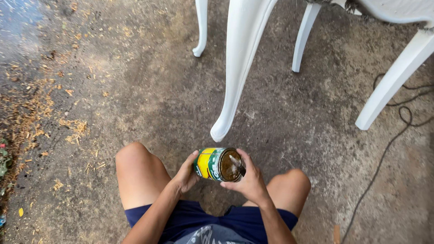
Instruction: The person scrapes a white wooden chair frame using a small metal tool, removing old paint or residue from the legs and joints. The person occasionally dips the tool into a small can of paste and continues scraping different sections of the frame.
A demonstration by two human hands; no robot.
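Observation:
I am seated, knees apart, above a concrete floor. A small tin can [212, 163] with a yellow and green label lies tilted on its side between my knees, its open top facing right and showing a brown inside. My left hand [186, 174] cups the can's base end. My right hand [249, 180] grips the rim at the open end, and a thin metal tool [236, 163] sticks into the opening. What the tool is, I cannot tell.
White plastic chair legs [235, 81] stand just ahead, with more legs [393, 81] at the right. A black cable [384, 153] snakes over the floor at the right. Sawdust and wood shavings [40, 117] lie scattered at the left.

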